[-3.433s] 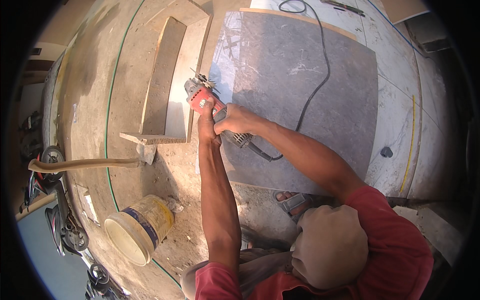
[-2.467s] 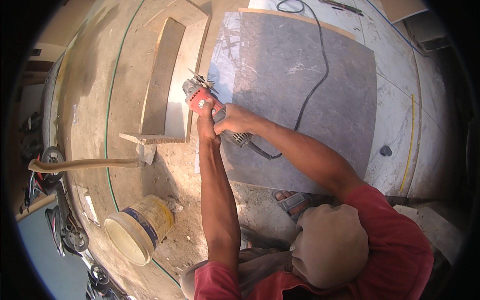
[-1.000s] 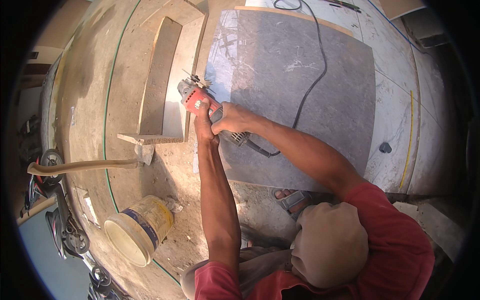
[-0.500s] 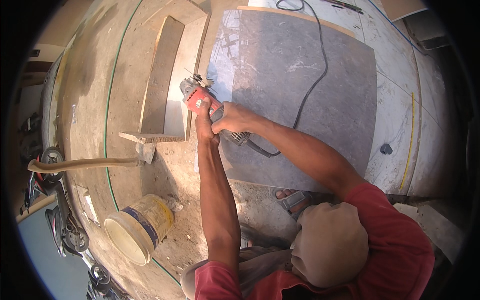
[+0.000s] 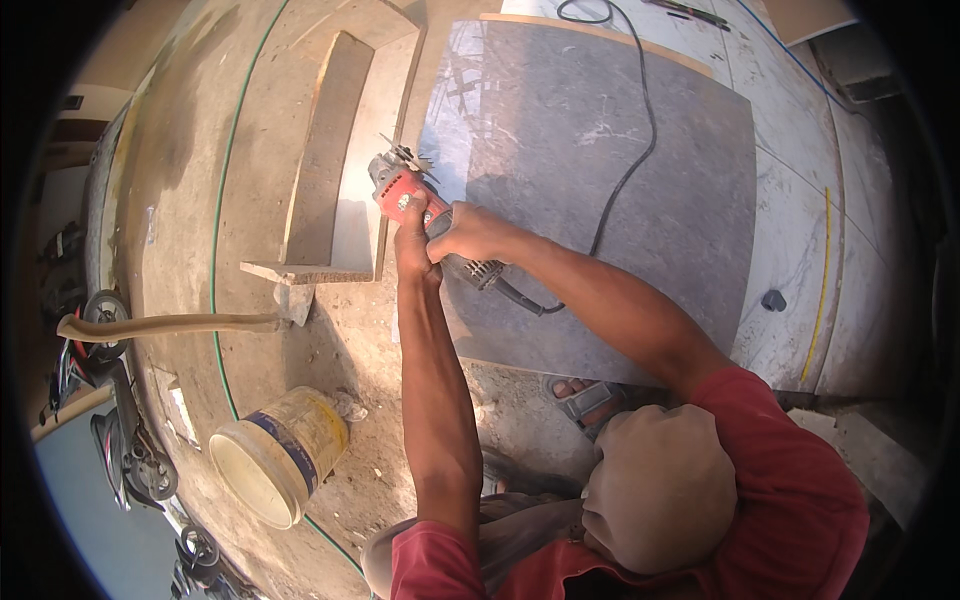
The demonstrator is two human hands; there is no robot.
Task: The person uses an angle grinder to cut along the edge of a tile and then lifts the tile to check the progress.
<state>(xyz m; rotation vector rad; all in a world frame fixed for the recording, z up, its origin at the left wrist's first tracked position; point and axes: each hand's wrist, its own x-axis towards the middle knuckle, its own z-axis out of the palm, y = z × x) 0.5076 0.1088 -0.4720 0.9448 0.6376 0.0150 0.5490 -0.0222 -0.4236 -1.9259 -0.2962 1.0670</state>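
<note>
Gripping a red grinder (image 5: 436,211) two-handed

Left grip (image 5: 417,243) and right grip (image 5: 474,234) curl around its body, at the left edge of the grey panel (image 5: 590,150). The red housing (image 5: 396,191) joins a grey head (image 5: 382,171), vented rear (image 5: 483,273) and dark cord (image 5: 644,95).

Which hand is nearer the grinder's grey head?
Left. The left hand grips the red body just behind the grey head; the right hand is farther back, on the dark rear part.

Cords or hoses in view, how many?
3: a black cord across the grey panel, leading to the grinder; a green line at left, partly hidden behind the bucket; and a thin blue line at upper right. More may be hidden.
</note>
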